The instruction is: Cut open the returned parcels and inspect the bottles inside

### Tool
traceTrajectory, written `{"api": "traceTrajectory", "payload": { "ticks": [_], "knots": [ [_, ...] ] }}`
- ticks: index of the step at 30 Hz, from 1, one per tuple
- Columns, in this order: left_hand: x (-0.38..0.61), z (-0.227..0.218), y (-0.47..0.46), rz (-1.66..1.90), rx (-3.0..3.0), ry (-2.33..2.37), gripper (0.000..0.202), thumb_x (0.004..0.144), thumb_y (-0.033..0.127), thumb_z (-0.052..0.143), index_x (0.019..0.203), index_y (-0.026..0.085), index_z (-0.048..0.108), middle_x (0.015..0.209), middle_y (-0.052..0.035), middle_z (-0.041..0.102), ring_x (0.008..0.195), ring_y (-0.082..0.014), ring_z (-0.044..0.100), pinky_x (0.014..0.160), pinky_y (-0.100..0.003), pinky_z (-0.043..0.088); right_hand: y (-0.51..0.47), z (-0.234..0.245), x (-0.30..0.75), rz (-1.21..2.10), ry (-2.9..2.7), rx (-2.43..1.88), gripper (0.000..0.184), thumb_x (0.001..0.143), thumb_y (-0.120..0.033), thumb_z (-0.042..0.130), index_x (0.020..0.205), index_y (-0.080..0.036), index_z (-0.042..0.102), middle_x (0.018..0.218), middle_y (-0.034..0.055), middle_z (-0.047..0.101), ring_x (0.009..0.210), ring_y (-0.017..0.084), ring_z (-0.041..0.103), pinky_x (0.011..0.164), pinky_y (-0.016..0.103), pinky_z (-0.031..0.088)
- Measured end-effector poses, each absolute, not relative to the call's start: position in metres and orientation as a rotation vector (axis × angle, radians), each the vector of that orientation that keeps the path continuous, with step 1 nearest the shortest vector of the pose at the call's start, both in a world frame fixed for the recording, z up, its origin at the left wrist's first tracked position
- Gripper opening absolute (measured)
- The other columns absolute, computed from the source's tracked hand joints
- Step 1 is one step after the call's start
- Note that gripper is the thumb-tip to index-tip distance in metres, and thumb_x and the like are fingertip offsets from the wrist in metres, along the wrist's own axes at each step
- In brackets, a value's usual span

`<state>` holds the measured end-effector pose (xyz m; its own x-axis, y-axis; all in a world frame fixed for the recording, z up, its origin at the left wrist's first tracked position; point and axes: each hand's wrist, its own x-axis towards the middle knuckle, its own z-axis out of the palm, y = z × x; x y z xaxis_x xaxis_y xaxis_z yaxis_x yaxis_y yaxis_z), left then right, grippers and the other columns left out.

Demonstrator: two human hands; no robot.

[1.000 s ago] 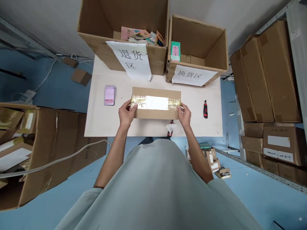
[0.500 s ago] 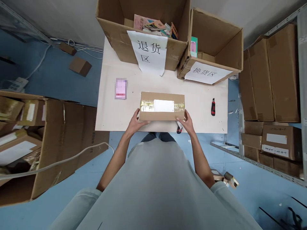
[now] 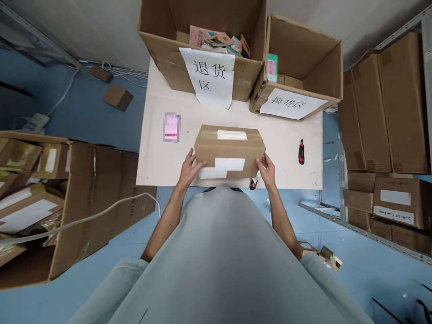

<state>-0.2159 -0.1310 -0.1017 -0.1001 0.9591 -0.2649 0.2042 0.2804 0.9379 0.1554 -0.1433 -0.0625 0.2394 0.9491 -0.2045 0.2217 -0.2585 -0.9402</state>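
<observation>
A taped brown cardboard parcel (image 3: 229, 150) with white labels on its top and near side is held at the front of a pale table (image 3: 158, 153), its near edge raised. My left hand (image 3: 191, 165) grips its left end, fingers curled on the side. My right hand (image 3: 266, 167) grips its right end the same way.
A pink card (image 3: 171, 127) lies left of the parcel, a red-and-black utility knife (image 3: 301, 152) to its right. Two big open labelled cartons (image 3: 202, 67) (image 3: 300, 76) stand at the table's back. More cartons sit at the left (image 3: 67, 198) and on shelving at the right (image 3: 384, 112).
The parcel has tipped back, so its near side with a white label now faces me. Both hands moved from its near corners to its two ends.
</observation>
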Motion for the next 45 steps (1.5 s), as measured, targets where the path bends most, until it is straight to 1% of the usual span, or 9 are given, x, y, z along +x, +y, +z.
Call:
{"api": "traceTrajectory", "payload": {
  "ticks": [2, 5, 9, 14, 18, 23, 28, 37, 45],
  "knots": [
    [-0.213, -0.087, -0.12, 0.984, 1.031, 1.563, 0.049, 0.087, 0.056, 0.084, 0.122, 0.022, 0.087, 0.17, -0.0139, 0.06, 0.16, -0.039, 0.055, 0.129, -0.047, 0.051, -0.125, -0.062, 0.16, 0.994, -1.115, -1.732, 0.085, 0.095, -0.077, 0.073, 0.155, -0.018, 0.071, 0.144, 0.0173, 0.081, 0.132, 0.033, 0.076, 0.122, 0.052, 0.059],
    [-0.204, -0.077, -0.105, 0.931, 0.916, 1.648, 0.048, 0.091, 0.062, 0.078, 0.107, 0.017, 0.086, 0.128, -0.0142, 0.083, 0.124, -0.0345, 0.076, 0.104, -0.041, 0.063, -0.101, -0.07, 0.16, 0.984, -1.175, -1.865, 0.079, 0.095, -0.08, 0.07, 0.142, -0.016, 0.078, 0.13, 0.0184, 0.085, 0.121, 0.034, 0.081, 0.116, 0.054, 0.062],
    [-0.199, -0.086, -0.103, 0.816, 0.809, 1.749, 0.05, 0.092, 0.067, 0.076, 0.095, 0.018, 0.081, 0.093, -0.0083, 0.08, 0.094, -0.0276, 0.075, 0.079, -0.033, 0.062, -0.096, -0.089, 0.159, 1.067, -1.234, -1.915, 0.072, 0.097, -0.083, 0.065, 0.126, -0.02, 0.083, 0.13, 0.0165, 0.086, 0.122, 0.033, 0.08, 0.115, 0.053, 0.061],
    [-0.21, -0.103, -0.137, 0.94, 0.722, 1.719, 0.053, 0.098, 0.069, 0.062, 0.105, 0.019, 0.078, 0.109, -0.0126, 0.083, 0.109, -0.0281, 0.078, 0.101, -0.042, 0.064, -0.136, -0.108, 0.172, 1.154, -1.101, -1.878, 0.083, 0.099, -0.085, 0.05, 0.141, -0.018, 0.075, 0.142, 0.018, 0.081, 0.119, 0.028, 0.079, 0.107, 0.05, 0.065],
    [-0.211, -0.112, -0.168, 0.928, 0.702, 1.764, 0.043, 0.082, 0.048, 0.073, 0.113, 0.018, 0.08, 0.124, -0.0152, 0.084, 0.126, -0.0318, 0.076, 0.118, -0.05, 0.057, -0.172, -0.118, 0.173, 1.28, -1.096, -1.9, 0.07, 0.092, -0.071, 0.063, 0.134, -0.017, 0.077, 0.138, 0.0174, 0.082, 0.122, 0.031, 0.078, 0.113, 0.054, 0.063],
    [-0.2, -0.113, -0.178, 0.866, 0.719, 1.787, 0.043, 0.069, 0.038, 0.077, 0.107, 0.018, 0.079, 0.106, -0.0091, 0.085, 0.113, -0.0332, 0.079, 0.11, -0.049, 0.061, -0.185, -0.119, 0.16, 1.339, -1.088, -1.849, 0.054, 0.085, -0.052, 0.07, 0.127, -0.021, 0.081, 0.135, 0.0121, 0.083, 0.13, 0.033, 0.075, 0.112, 0.054, 0.064],
    [-0.194, -0.105, -0.173, 0.868, 0.693, 1.814, 0.044, 0.067, 0.043, 0.084, 0.102, 0.018, 0.081, 0.098, -0.0073, 0.085, 0.108, -0.0328, 0.079, 0.106, -0.048, 0.061, -0.178, -0.112, 0.157, 1.284, -1.06, -1.87, 0.043, 0.085, -0.051, 0.072, 0.112, -0.02, 0.084, 0.126, 0.0126, 0.084, 0.124, 0.033, 0.077, 0.118, 0.054, 0.061],
    [-0.189, -0.049, -0.117, 1.178, 0.94, 1.847, 0.05, 0.092, 0.056, 0.082, 0.123, 0.017, 0.086, 0.125, -0.0118, 0.084, 0.122, -0.0289, 0.077, 0.112, -0.043, 0.063, -0.11, -0.051, 0.171, 1.013, -1.163, -1.697, 0.066, 0.096, -0.068, 0.077, 0.138, -0.018, 0.083, 0.137, 0.0152, 0.081, 0.129, 0.033, 0.078, 0.122, 0.053, 0.061],
    [-0.187, -0.048, -0.091, 1.118, 0.944, 1.882, 0.041, 0.09, 0.049, 0.086, 0.114, 0.016, 0.088, 0.118, -0.0126, 0.086, 0.114, -0.0318, 0.08, 0.112, -0.048, 0.062, -0.075, -0.044, 0.168, 0.92, -1.241, -1.767, 0.053, 0.098, -0.063, 0.077, 0.123, -0.018, 0.088, 0.124, 0.0151, 0.087, 0.116, 0.034, 0.082, 0.114, 0.054, 0.066]
  ]
}}
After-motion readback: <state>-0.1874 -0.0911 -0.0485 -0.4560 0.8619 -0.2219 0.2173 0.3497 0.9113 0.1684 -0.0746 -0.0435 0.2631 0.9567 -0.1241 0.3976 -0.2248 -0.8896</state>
